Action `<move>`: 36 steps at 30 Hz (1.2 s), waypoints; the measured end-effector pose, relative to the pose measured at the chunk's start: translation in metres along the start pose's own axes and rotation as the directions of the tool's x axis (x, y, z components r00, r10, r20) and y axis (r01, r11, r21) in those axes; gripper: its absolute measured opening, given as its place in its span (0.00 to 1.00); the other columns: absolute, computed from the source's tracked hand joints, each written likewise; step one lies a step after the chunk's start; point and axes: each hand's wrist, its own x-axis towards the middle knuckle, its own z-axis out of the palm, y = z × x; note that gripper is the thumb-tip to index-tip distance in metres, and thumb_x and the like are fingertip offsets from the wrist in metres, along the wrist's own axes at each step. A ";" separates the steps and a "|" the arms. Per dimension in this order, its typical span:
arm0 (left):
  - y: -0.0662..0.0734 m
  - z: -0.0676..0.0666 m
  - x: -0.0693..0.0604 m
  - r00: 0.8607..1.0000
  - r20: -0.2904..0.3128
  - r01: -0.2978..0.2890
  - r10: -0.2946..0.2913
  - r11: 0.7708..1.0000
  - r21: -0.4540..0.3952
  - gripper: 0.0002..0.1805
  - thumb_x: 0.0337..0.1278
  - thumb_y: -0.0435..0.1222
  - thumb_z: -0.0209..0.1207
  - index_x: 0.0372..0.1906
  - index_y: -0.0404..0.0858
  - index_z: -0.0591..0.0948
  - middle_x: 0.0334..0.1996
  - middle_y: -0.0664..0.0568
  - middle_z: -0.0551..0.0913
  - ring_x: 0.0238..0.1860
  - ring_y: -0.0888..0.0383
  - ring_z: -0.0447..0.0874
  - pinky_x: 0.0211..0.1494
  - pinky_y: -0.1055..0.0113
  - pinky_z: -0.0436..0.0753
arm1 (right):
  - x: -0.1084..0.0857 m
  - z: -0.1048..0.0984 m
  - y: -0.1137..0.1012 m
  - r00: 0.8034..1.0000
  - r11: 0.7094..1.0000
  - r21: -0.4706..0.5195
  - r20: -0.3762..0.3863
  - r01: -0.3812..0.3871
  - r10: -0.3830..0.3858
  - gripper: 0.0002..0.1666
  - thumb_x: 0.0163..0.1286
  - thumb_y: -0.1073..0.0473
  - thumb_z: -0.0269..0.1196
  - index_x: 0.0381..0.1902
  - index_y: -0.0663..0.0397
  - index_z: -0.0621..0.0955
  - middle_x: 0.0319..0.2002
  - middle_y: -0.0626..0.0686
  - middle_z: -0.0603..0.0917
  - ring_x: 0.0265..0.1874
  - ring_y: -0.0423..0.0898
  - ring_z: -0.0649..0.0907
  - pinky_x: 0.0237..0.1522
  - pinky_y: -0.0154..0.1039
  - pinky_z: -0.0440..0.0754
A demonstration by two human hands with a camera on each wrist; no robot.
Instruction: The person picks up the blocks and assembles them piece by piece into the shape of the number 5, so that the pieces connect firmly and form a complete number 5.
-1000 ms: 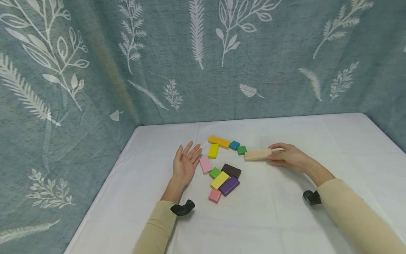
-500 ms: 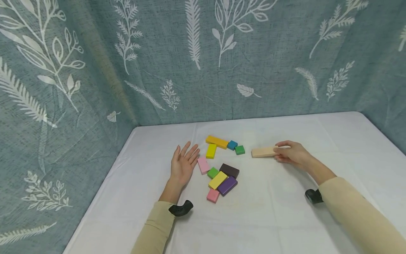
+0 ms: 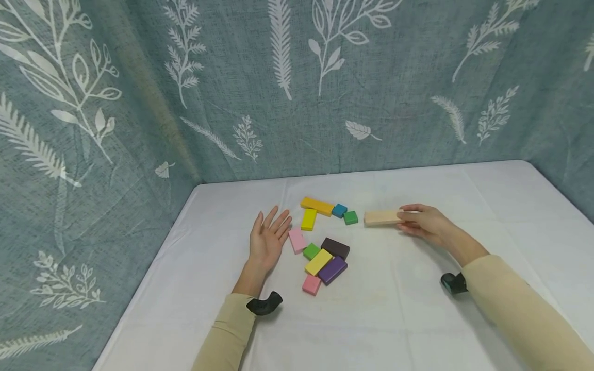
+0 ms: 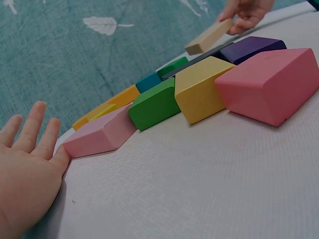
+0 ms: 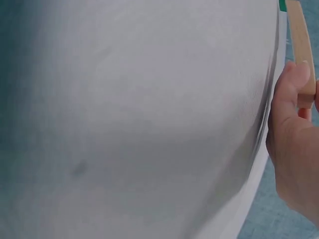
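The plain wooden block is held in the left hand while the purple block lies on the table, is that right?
Not quite: the hand is wrong. The head view shows the plain wooden block held in the right hand, while the purple block lies on the table.

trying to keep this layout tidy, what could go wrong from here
The right hand grips the plain wooden block by one end, so it might tip or slip. The dark green block near its free end could get knocked. The light pink block could be nudged by the left hand beside it.
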 end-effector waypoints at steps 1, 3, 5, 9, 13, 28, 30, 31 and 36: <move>0.000 0.000 0.000 1.000 -0.004 0.001 -0.001 1.000 -0.001 0.33 0.74 0.53 0.30 0.75 0.40 0.48 0.72 0.40 0.53 0.71 0.48 0.52 0.72 0.62 0.51 | 0.000 0.001 0.000 1.000 1.000 -0.010 0.000 0.002 -0.002 0.32 0.72 0.65 0.55 0.69 0.67 0.56 0.41 0.56 0.76 0.33 0.40 0.84 0.41 0.30 0.81; 0.001 0.000 -0.001 1.000 -0.007 0.001 -0.001 1.000 -0.001 0.33 0.74 0.53 0.30 0.75 0.40 0.48 0.72 0.40 0.53 0.71 0.48 0.52 0.72 0.62 0.51 | 0.001 0.002 0.000 1.000 0.999 -0.038 -0.005 0.008 -0.008 0.32 0.72 0.64 0.56 0.68 0.68 0.57 0.40 0.55 0.76 0.33 0.39 0.84 0.41 0.30 0.81; 0.001 0.000 -0.001 1.000 -0.007 0.002 -0.002 1.000 -0.003 0.33 0.74 0.52 0.30 0.75 0.40 0.48 0.72 0.40 0.53 0.71 0.48 0.52 0.72 0.62 0.51 | 0.002 0.003 0.001 1.000 0.996 -0.083 -0.021 0.018 -0.020 0.31 0.71 0.64 0.56 0.67 0.68 0.58 0.37 0.53 0.78 0.31 0.38 0.83 0.38 0.29 0.81; 0.001 -0.001 -0.001 1.000 -0.004 -0.001 0.001 1.000 -0.003 0.33 0.74 0.53 0.30 0.75 0.40 0.47 0.73 0.40 0.52 0.71 0.48 0.52 0.72 0.61 0.50 | 0.002 0.005 0.001 0.996 0.978 -0.204 -0.072 0.035 -0.051 0.30 0.71 0.62 0.57 0.65 0.70 0.62 0.33 0.51 0.79 0.28 0.37 0.83 0.34 0.29 0.82; 0.001 -0.001 -0.001 1.000 -0.007 -0.003 0.003 1.000 0.002 0.34 0.74 0.53 0.30 0.75 0.40 0.48 0.72 0.40 0.53 0.71 0.48 0.52 0.72 0.61 0.50 | 0.000 0.009 -0.001 0.989 0.938 -0.344 -0.120 0.037 -0.083 0.28 0.72 0.59 0.57 0.63 0.70 0.65 0.34 0.52 0.79 0.27 0.36 0.82 0.32 0.30 0.82; 0.003 0.001 -0.001 1.000 0.005 -0.001 0.001 1.000 0.004 0.34 0.74 0.52 0.29 0.76 0.39 0.46 0.73 0.40 0.51 0.72 0.48 0.50 0.72 0.62 0.50 | 0.001 0.010 -0.003 0.975 0.888 -0.457 -0.171 0.046 -0.138 0.27 0.73 0.57 0.54 0.62 0.70 0.67 0.36 0.55 0.79 0.28 0.39 0.78 0.29 0.31 0.80; 0.002 0.001 -0.001 1.000 0.010 -0.001 0.001 1.000 0.006 0.34 0.74 0.52 0.29 0.76 0.39 0.46 0.73 0.40 0.51 0.72 0.48 0.50 0.72 0.61 0.50 | 0.001 0.011 -0.005 0.973 0.889 -0.454 -0.180 0.048 -0.144 0.27 0.73 0.56 0.53 0.62 0.70 0.67 0.40 0.57 0.78 0.30 0.40 0.77 0.31 0.31 0.79; 0.002 0.001 -0.001 1.000 0.011 0.000 0.000 1.000 0.007 0.34 0.74 0.52 0.29 0.76 0.39 0.45 0.73 0.40 0.51 0.72 0.47 0.49 0.72 0.61 0.50 | 0.001 0.012 -0.007 0.973 0.893 -0.447 -0.179 0.053 -0.147 0.27 0.74 0.56 0.52 0.63 0.69 0.66 0.42 0.58 0.77 0.31 0.40 0.77 0.31 0.31 0.79; 0.001 -0.001 0.000 1.000 0.022 0.003 -0.003 1.000 0.006 0.33 0.74 0.52 0.27 0.76 0.39 0.44 0.73 0.40 0.50 0.72 0.47 0.49 0.73 0.61 0.49 | 0.006 0.018 -0.024 0.987 0.959 -0.275 -0.119 0.068 -0.104 0.30 0.75 0.56 0.50 0.68 0.67 0.62 0.56 0.62 0.71 0.35 0.37 0.77 0.39 0.29 0.79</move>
